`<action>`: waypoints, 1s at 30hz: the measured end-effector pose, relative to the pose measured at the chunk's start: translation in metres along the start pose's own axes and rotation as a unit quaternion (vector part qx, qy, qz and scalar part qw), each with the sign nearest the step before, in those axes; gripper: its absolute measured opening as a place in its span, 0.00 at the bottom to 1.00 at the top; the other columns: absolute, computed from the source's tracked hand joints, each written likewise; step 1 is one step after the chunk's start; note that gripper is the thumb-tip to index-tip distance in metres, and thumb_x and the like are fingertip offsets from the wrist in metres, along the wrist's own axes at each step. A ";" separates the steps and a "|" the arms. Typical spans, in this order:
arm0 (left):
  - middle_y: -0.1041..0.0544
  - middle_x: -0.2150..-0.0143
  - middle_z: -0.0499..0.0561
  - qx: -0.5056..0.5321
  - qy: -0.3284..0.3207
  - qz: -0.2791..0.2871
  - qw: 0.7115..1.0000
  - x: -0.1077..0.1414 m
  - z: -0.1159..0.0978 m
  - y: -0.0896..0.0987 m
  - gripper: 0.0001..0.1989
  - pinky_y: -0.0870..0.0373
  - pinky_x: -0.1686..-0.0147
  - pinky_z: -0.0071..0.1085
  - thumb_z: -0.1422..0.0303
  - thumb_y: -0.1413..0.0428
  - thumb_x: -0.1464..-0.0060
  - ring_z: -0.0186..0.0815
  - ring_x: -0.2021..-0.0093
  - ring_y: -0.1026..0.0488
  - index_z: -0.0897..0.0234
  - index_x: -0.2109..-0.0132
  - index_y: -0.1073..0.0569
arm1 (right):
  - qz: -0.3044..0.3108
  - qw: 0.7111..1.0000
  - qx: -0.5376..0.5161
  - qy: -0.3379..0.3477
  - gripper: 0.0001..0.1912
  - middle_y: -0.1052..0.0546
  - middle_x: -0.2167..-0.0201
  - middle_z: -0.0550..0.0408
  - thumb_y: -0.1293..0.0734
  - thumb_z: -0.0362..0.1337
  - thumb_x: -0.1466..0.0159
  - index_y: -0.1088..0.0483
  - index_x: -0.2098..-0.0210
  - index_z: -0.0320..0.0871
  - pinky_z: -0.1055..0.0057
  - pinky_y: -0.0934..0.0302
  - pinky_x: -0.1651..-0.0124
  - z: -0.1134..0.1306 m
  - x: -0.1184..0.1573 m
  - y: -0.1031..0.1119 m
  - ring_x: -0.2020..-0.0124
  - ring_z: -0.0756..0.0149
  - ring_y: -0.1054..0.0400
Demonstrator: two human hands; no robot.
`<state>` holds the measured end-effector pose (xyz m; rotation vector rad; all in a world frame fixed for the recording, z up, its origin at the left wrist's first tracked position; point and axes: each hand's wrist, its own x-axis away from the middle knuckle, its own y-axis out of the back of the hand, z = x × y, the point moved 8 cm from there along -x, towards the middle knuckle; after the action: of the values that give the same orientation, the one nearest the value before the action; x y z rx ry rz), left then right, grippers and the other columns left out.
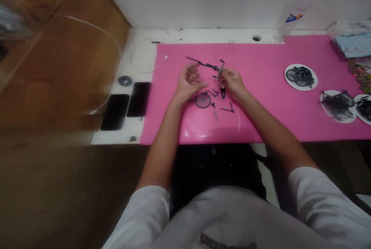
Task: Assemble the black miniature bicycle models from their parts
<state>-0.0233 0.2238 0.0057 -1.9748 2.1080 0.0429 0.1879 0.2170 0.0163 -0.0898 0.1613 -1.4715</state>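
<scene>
My right hand (232, 82) pinches a small dark miniature bicycle part (219, 72) with a handlebar-like end. A thin dark rod (206, 64) runs leftward from this part, above my left hand; whether it is joined to the part, I cannot tell. My left hand (189, 83) has curled fingers near the rod, with the thumb apart from them and nothing visible in its grasp. Just below the hands lie a small spoked wheel (203, 100), a black saddle-like piece (213, 105), an angled black piece (228, 108) and a small clear piece (215, 116).
A pink mat (261, 113) covers the table. At right stand white plates (315, 82) bearing dark miniature bicycle parts and a clear bottle (301, 5). Two black phones (114, 112), a round dark disc (125, 81) and a white cable (145, 72) are at left.
</scene>
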 end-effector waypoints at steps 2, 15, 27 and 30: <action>0.23 0.51 0.52 -0.011 -0.001 -0.014 1.000 -0.001 0.004 0.003 0.50 0.19 0.51 0.38 0.50 0.11 0.73 0.44 0.49 0.18 0.53 0.44 0.22 | 0.002 1.000 -0.014 -0.016 0.38 0.33 0.72 0.62 0.18 0.73 0.42 0.32 0.68 0.48 0.74 0.46 0.75 -0.001 0.002 -0.002 0.75 0.73 0.43; 0.10 0.47 0.56 -0.007 -0.024 0.012 1.000 0.007 -0.016 -0.006 0.29 0.16 0.43 0.41 0.50 0.15 0.62 0.45 0.45 0.13 0.56 0.54 0.10 | 0.099 0.984 -0.078 -0.122 0.27 0.44 0.77 0.67 0.17 0.50 0.38 0.36 0.73 0.47 0.76 0.50 0.74 -0.006 0.018 -0.028 0.75 0.74 0.45; 0.09 0.60 0.54 0.015 0.007 0.006 1.000 0.012 -0.004 -0.013 0.26 0.15 0.47 0.40 0.45 0.17 0.58 0.41 0.58 0.12 0.59 0.60 0.11 | 0.138 0.975 -0.082 -0.157 0.30 0.43 0.77 0.67 0.14 0.52 0.38 0.35 0.71 0.47 0.75 0.51 0.75 -0.004 0.024 -0.032 0.75 0.73 0.42; 0.09 0.58 0.54 0.032 0.012 0.000 0.999 0.011 0.002 -0.013 0.23 0.15 0.45 0.39 0.51 0.16 0.57 0.40 0.56 0.11 0.59 0.60 0.11 | 0.143 0.974 -0.079 -0.156 0.28 0.42 0.77 0.66 0.14 0.52 0.36 0.33 0.70 0.46 0.75 0.51 0.75 -0.003 0.025 -0.033 0.74 0.73 0.41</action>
<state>-0.0108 0.2124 0.0033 -1.9482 2.0983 -0.0481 0.1572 0.1893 0.0174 -0.4088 0.0324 -1.1382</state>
